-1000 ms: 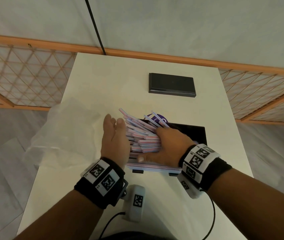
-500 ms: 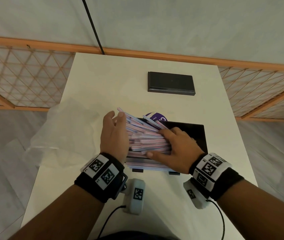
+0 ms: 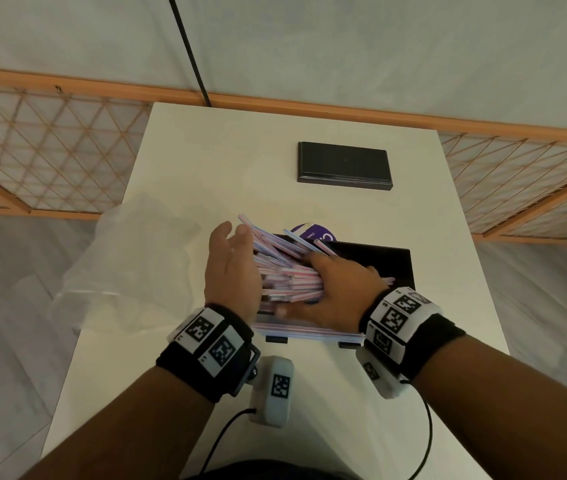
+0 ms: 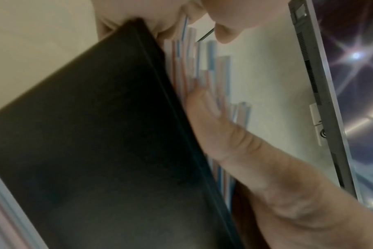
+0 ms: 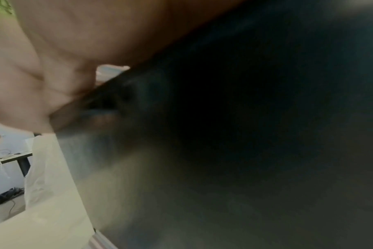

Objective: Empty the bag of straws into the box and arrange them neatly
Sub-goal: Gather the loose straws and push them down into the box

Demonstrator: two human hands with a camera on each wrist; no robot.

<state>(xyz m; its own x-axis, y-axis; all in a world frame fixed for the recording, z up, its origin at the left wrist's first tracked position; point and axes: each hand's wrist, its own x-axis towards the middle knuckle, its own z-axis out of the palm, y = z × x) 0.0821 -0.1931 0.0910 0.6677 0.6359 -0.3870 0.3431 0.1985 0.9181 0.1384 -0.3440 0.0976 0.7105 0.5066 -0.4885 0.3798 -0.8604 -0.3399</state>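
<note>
A heap of pink, blue and white striped straws (image 3: 284,271) lies across the left part of a black box (image 3: 396,265) on the white table. My left hand (image 3: 232,265) stands on edge, fingers straight, against the left ends of the straws (image 4: 202,55). My right hand (image 3: 334,289) lies flat on top of the heap with fingers spread, pressing it down. Some straws stick out at an angle past the box's far left corner. The empty clear plastic bag (image 3: 126,268) lies crumpled to the left of the box. The right wrist view is dark and blurred.
The black box lid (image 3: 344,166) lies at the far middle of the table (image 3: 206,161). A purple round label (image 3: 313,232) peeks out behind the straws. A loose row of straws (image 3: 309,332) lies along the box's near edge. Wooden lattice railings flank the table.
My right hand slid left over the heap and presses the straws against my left palm. The left hand tilted slightly and stays at the straw ends.
</note>
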